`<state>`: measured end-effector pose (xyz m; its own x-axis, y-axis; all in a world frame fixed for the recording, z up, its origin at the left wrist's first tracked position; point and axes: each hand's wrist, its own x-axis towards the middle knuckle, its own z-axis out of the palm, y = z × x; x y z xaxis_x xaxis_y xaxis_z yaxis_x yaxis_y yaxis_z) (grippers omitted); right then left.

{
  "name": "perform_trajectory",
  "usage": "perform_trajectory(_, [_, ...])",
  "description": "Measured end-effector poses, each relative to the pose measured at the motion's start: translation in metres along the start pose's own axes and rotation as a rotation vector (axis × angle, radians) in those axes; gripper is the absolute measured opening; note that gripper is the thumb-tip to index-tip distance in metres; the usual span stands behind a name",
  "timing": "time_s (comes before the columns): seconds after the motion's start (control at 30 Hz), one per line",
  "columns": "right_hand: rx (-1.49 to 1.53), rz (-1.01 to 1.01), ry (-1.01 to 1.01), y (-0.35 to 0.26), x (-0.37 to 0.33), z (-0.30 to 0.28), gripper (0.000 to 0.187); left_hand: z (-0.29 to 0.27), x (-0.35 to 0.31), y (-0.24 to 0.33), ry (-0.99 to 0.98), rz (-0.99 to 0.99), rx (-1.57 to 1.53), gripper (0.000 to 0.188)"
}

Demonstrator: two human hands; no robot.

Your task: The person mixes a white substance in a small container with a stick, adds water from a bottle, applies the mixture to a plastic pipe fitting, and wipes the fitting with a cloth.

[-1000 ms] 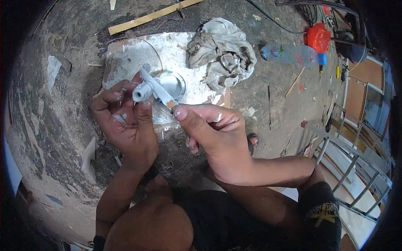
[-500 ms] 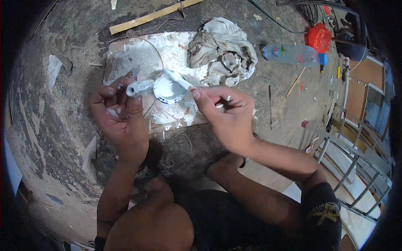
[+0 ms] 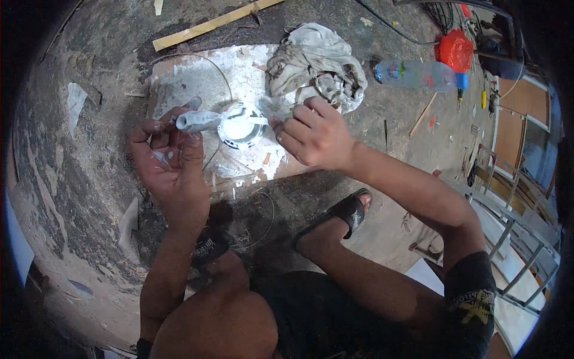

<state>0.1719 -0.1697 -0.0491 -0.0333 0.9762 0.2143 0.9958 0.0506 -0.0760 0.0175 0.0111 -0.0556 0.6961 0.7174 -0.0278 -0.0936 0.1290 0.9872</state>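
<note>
My left hand (image 3: 170, 161) is closed round a pale hollow tube-shaped piece (image 3: 200, 121), its open end toward the left. White smears mark the fingers and palm. Just right of the tube stands a small round tub (image 3: 240, 144) with blue marks on its side and white paste (image 3: 240, 128) inside. My right hand (image 3: 317, 134), knuckles up, pinches a thin white flat stick (image 3: 257, 120) that reaches over the tub's rim into the paste. Its gripped end is hidden by the fingers.
Under the tub lies a white-smeared board (image 3: 185, 78). A crumpled grey rag (image 3: 317, 60) rests at the board's far right. Beyond it are a clear plastic bottle (image 3: 412, 75) and a red plastic bag (image 3: 455, 51). A yellowish wood strip (image 3: 215, 24) lies behind; a metal frame (image 3: 508, 230) stands right.
My right hand has turned knuckles up, and the stick has come down from above the tub into the paste. The left hand with the tube-shaped piece has barely shifted.
</note>
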Motion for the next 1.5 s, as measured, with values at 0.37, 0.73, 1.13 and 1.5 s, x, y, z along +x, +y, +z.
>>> perform_trajectory(0.37, [0.038,0.027,-0.273,0.007,-0.013,-0.043,0.019,-0.004,0.001,0.002,-0.027,-0.019,-0.027,0.035])
perform_trajectory(0.73, [-0.062,0.283,-0.303,-0.004,0.045,-0.054,0.011,0.005,-0.001,0.000,-0.039,0.093,0.002,0.035])
perform_trajectory(1.13, [0.323,0.447,-0.222,-0.014,0.067,-0.002,0.012,0.006,-0.004,0.001,-0.077,0.234,-0.039,0.033])
perform_trajectory(1.5, [0.324,0.390,-0.161,-0.009,0.055,0.007,0.011,0.010,-0.004,0.001,-0.070,0.229,-0.017,0.034])
